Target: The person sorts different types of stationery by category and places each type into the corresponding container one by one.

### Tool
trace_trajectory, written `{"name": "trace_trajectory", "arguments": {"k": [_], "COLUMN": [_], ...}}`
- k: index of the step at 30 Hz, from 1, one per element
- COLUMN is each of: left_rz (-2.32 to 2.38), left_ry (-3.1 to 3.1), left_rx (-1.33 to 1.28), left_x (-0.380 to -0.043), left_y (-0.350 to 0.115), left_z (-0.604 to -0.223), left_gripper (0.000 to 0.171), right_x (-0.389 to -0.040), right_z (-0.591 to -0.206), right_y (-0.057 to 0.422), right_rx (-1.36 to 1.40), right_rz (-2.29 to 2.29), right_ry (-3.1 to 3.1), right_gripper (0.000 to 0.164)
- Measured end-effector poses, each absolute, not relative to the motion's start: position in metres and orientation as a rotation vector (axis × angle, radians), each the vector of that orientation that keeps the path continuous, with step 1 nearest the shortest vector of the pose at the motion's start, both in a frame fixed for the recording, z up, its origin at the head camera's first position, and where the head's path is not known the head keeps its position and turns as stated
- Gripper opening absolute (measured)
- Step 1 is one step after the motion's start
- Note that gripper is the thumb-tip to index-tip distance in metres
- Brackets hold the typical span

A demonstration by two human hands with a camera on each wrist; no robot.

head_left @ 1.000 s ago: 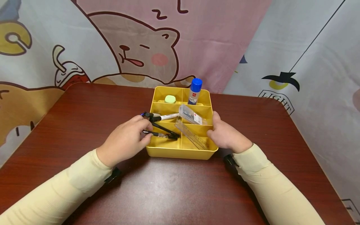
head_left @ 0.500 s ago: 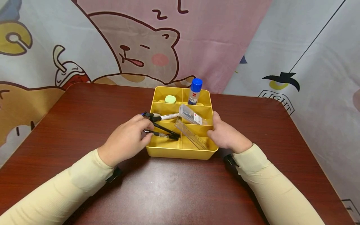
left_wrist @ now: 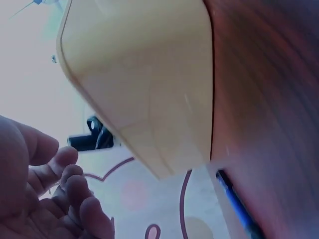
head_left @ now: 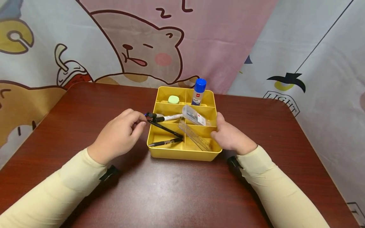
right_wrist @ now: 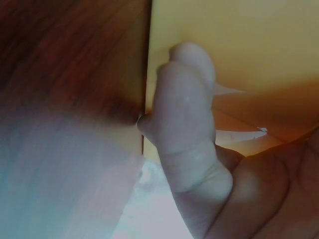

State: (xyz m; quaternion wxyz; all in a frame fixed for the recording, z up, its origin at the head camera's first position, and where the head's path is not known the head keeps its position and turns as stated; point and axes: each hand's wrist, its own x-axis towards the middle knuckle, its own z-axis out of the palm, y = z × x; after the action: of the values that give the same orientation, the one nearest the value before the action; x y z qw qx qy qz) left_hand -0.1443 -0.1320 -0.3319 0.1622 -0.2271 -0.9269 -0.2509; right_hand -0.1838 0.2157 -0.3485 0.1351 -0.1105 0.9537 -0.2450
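Observation:
A yellow compartment box point(head_left: 185, 155) stands on the table. My left hand point(head_left: 117, 134) hovers beside its left rim, fingers loosely bent. In the left wrist view the fingertips point(left_wrist: 75, 184) hold nothing and are apart from the box wall. In the front left compartment lies a black pen point(head_left: 165, 142); a second, slim black pen point(head_left: 165, 128) leans over the left rim near my fingertips. A white marker point(head_left: 168, 118) with a black cap rests across the middle left compartment. My right hand point(head_left: 232, 134) grips the box's right wall, thumb over the rim, fingers along the outside.
A clear ruler point(head_left: 195, 136) leans in the front right compartment. Behind it are a clear plastic case point(head_left: 195, 116), a glue stick point(head_left: 198, 91) with a blue cap and a pale green item point(head_left: 173, 99). A blue pen point(left_wrist: 239, 206) lies on the table left of the box.
My left hand has let go of the black pen, which now lies in the front left compartment. It has drawn back left, outside the rim. My right hand stays on the box.

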Motion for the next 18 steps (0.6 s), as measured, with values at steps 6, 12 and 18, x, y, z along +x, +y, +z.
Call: {"name": "trace_trajectory", "arguments": {"k": [6,12,18], "left_rz": [-0.677,-0.577,-0.500], "left_ry": [-2.771,-2.940,-3.082], "left_rx": [-0.518,-0.418,-0.383], "left_x": [-0.148,-0.153,-0.156], "left_y": [-0.151,-0.174,-0.188], "left_z": [-0.324,-0.323,-0.329], "left_gripper": [0.014,0.031,0.040], "right_x": [-0.184,-0.184,-0.184], "right_z": [-0.348,-0.347,-0.348], "right_y": [0.216,0.215,0.215], "right_rx": [-0.316,-0.316,-0.309], "right_rz": [-0.696,-0.703,-0.722], "right_ry": [2.761,2.757,2.748], "right_gripper": [0.070,0.069,0.070]}}
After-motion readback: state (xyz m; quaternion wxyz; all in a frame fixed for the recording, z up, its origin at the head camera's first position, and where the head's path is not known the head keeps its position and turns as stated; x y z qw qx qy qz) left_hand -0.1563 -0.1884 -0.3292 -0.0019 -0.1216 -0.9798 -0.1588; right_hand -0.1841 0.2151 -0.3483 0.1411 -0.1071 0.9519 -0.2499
